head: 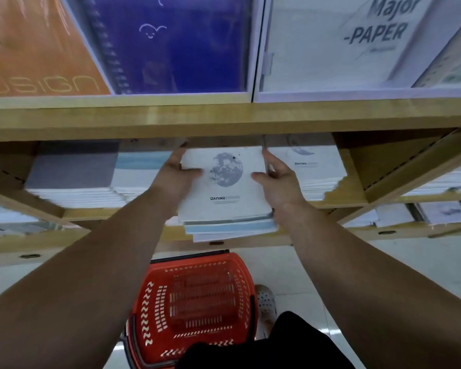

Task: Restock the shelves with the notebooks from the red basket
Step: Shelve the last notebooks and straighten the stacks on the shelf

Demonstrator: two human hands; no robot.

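The left hand (175, 173) and right hand (280, 178) clamp one stack of white moon-printed notebooks (224, 206) above one red plastic basket (155, 302).

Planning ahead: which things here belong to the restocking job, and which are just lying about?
Job: stack of white moon-print notebooks, gripped by left hand and right hand; red plastic basket; wooden shelf.
Lying about: orange notebook; blue spiral notebook; white Major Paper pad; grey notebook pile.
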